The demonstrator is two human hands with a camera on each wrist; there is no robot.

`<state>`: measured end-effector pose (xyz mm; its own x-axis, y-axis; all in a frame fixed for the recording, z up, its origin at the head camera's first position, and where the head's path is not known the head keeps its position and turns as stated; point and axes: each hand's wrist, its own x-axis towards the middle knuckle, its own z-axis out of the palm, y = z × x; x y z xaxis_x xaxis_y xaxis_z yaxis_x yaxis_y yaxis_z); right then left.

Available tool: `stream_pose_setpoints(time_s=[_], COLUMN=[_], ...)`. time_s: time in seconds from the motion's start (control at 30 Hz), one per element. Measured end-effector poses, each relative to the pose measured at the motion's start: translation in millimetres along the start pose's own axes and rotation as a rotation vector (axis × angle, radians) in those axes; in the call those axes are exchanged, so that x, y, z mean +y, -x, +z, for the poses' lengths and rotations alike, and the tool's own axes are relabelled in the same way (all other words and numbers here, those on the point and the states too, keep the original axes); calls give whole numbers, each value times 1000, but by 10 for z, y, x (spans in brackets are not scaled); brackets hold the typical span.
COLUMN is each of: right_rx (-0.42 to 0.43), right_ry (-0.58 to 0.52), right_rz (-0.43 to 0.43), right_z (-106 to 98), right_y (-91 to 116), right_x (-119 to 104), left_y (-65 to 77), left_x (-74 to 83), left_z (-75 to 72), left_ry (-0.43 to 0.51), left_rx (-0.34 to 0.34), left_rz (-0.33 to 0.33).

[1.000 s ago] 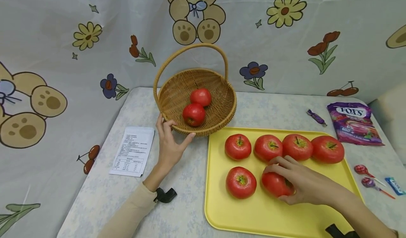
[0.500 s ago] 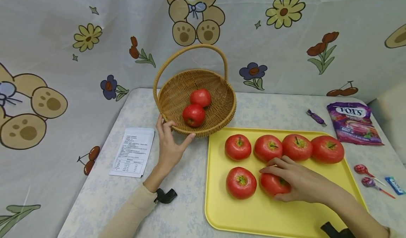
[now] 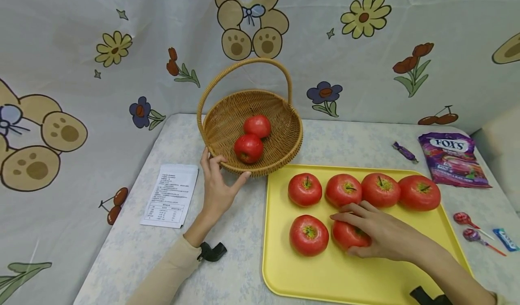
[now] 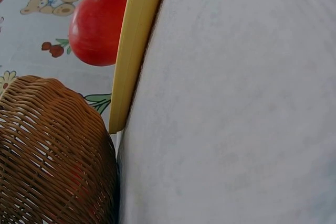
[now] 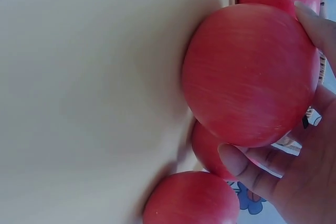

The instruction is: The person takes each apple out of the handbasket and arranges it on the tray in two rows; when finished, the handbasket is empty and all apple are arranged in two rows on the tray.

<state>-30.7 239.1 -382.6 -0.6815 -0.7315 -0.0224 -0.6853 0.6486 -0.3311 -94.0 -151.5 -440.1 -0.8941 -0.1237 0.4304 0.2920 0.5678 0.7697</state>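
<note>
A wicker basket (image 3: 280,158) with a tall arched handle leans tilted toward me at the back, two red apples (image 3: 248,148) inside it. My left hand (image 3: 219,190) holds its near left rim, fingers over the edge and thumb against the outer side; in the left wrist view only the basket's woven side (image 4: 52,156) shows, not the hand. On a yellow tray (image 3: 300,278) my right hand (image 3: 386,233) grips a red apple (image 5: 252,77) from above, thumb on one side and fingers on the other. Left of it sits another apple (image 3: 308,235); several more line the tray's back.
A white printed packet (image 3: 170,195) lies at left. Beyond the tray at right are a purple candy bag (image 3: 454,158), a wrapped candy (image 3: 405,152), two lollipops (image 3: 471,234) and a small blue packet (image 3: 505,239). A patterned cloth (image 3: 162,7) hangs behind.
My right hand and the apple in it have shifted slightly left on the tray. The left hand and the basket stay where they were.
</note>
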Motion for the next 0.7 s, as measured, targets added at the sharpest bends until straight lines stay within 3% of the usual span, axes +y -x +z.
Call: stream_pose_setpoints(time_s=[0.17,0.33,0.53,0.7], right_rx=[46,20,33,118], right_ry=[43,59,32,8], right_rz=[-27,-16,26,-28], right_z=[9,-82,-388,-663], right_y=[8,48,12,-205], right_x=[-4,-54,-113,-83], left_y=[1,4,2,8], left_x=[0,-5,5,0], left_z=[2,17,16,5], left_ry=[1,5,4,0], left_rx=[1,-1,-6,7], left_rz=[-2,7,12,11])
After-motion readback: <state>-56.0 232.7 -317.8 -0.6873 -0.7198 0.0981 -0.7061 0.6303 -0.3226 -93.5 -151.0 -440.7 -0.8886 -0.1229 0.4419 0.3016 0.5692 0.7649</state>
